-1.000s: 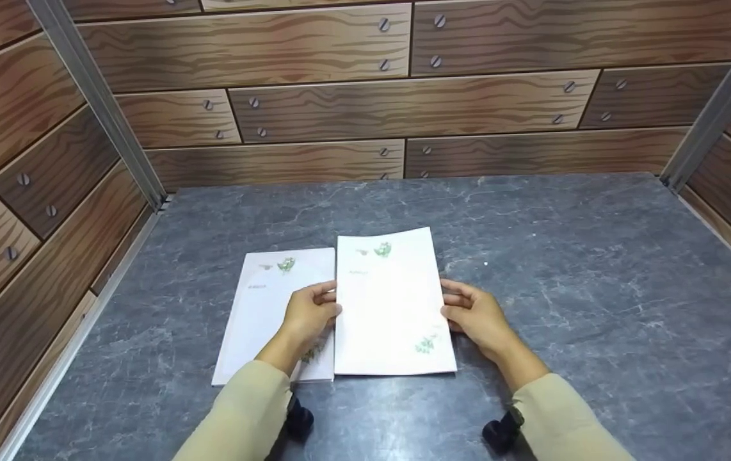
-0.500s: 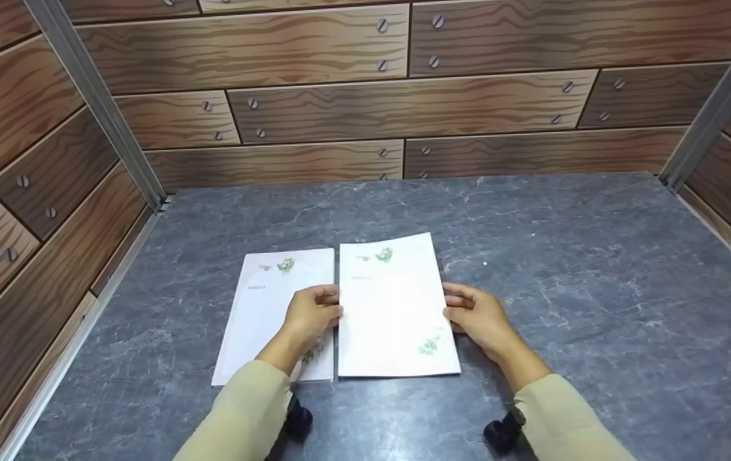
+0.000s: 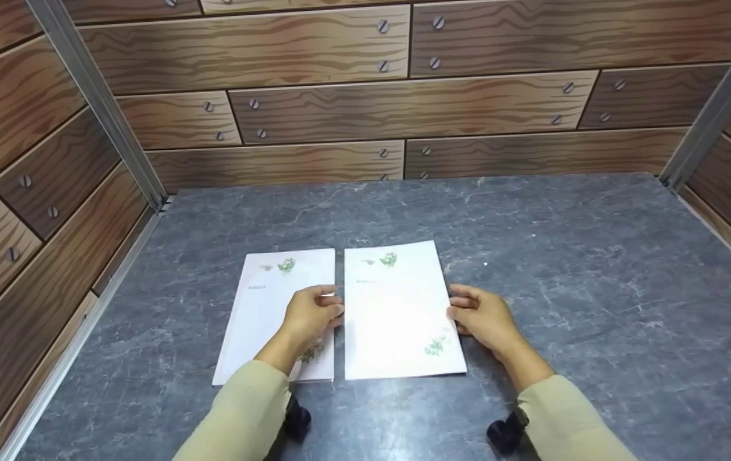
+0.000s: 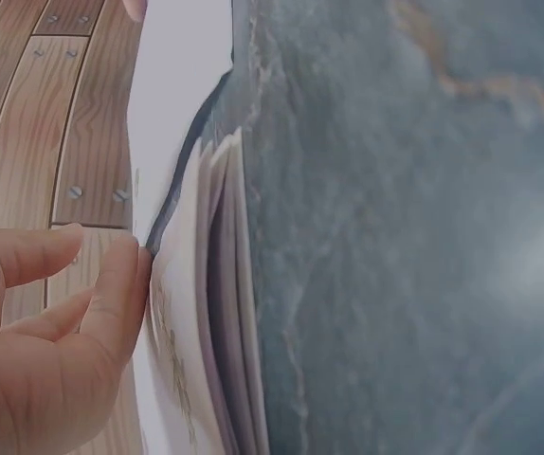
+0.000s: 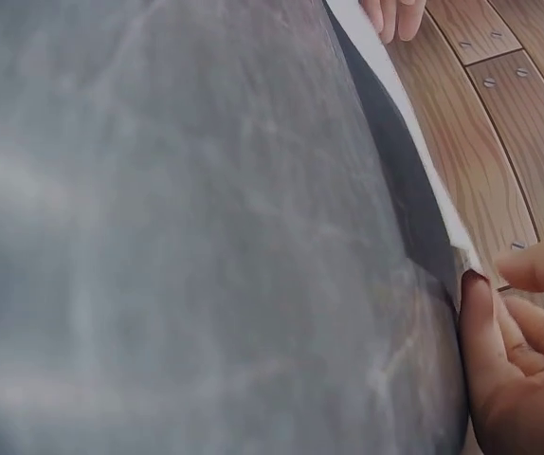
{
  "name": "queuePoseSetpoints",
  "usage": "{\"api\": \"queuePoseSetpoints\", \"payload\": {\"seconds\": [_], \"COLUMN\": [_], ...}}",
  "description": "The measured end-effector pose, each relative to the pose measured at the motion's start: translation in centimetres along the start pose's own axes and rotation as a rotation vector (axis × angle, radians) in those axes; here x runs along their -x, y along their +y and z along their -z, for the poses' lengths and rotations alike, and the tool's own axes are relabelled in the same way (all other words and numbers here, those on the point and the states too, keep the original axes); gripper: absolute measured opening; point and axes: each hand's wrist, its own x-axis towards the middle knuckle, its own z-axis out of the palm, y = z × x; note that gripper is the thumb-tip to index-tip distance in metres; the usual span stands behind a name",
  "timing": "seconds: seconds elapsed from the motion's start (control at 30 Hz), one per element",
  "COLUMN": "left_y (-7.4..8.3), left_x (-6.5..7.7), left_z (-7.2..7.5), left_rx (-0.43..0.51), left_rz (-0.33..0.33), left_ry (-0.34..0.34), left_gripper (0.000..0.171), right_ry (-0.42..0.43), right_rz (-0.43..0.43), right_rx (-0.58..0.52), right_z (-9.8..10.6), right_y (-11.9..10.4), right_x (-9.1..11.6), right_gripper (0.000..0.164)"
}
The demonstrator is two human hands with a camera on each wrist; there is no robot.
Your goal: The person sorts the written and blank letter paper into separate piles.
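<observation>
A white paper sheet [image 3: 397, 307] with green plant prints lies in the middle of the head view. My right hand [image 3: 484, 320] pinches its right edge, the thumb tip at the border. In the right wrist view the sheet's edge [image 5: 414, 133] meets the thumb tip, with a dark shadow beneath it. On the left lies a matching stack of papers [image 3: 263, 320], its loose layers showing in the left wrist view. My left hand [image 3: 308, 317] reaches over this stack, fingers loosely bent. Its fingertips are right by the sheet's left edge, a narrow gap between them in the head view.
The papers are on a dark grey marbled table [image 3: 564, 288]. Wood-patterned walls [image 3: 314, 115] enclose it at the back and both sides, with metal posts in the corners. A black wrist device [image 3: 506, 432] hangs under each sleeve.
The sheet has shifted right and toward the person, opening a gap beside the left stack. My right hand has moved slightly right with it; the left hand stays nearly in place.
</observation>
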Motion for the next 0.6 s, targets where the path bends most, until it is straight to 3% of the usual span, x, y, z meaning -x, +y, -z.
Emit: {"api": "queuePoseSetpoints", "payload": {"seconds": [0.37, 0.6], "left_y": [-0.05, 0.0], "left_x": [-0.01, 0.14], "left_z": [-0.03, 0.26], "left_rx": [0.0, 0.027], "left_rz": [0.006, 0.014], "left_ry": [0.015, -0.019], "left_gripper": [0.041, 0.043], "right_ry": [0.012, 0.002], "right_rz": [0.02, 0.01], "right_rx": [0.092, 0.1], "right_z": [0.15, 0.43], "right_y": [-0.3, -0.37], "right_x": [0.22, 0.23], "right_gripper": [0.044, 0.044]}}
